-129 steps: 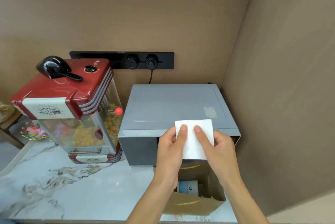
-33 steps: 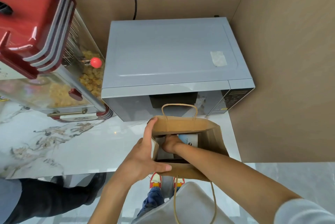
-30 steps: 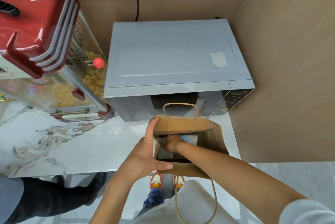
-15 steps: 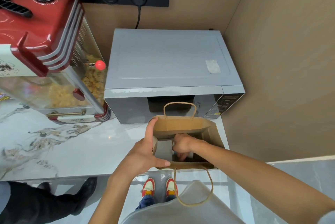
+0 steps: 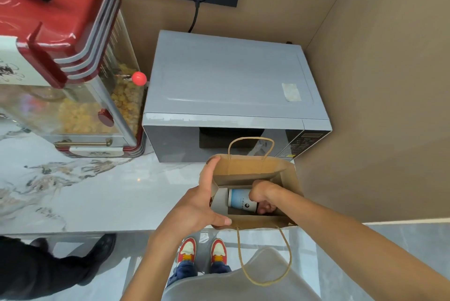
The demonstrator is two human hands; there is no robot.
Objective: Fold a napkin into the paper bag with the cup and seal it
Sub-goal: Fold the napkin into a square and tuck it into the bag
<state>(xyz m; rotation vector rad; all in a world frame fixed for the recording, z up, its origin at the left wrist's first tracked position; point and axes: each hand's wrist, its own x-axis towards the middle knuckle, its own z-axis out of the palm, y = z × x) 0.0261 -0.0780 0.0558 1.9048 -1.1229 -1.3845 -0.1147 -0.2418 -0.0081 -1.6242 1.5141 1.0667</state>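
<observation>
While the paper bag (image 5: 250, 166) stands open-mouthed on the marble counter (image 5: 97, 191) just in front of the microwave (image 5: 229, 86), both hands are at it, and the bag's mouth is what the next move depends on. The left hand (image 5: 197, 205) grips the bag's left wall, thumb up along the rim and fingers hooked round the near edge, holding the mouth spread. The right hand (image 5: 264, 197) reaches down inside the bag with fingers curled beside the cup (image 5: 239, 199); whether it pinches anything cannot be told. The cup lies on its side at the bag's bottom, long axis running left to right. A pale sheet, probably the napkin (image 5: 220, 200), sits left of the cup. Sealing likely needs the right hand drawn out first, with the near handle (image 5: 264, 259) hanging over the counter's edge.
</observation>
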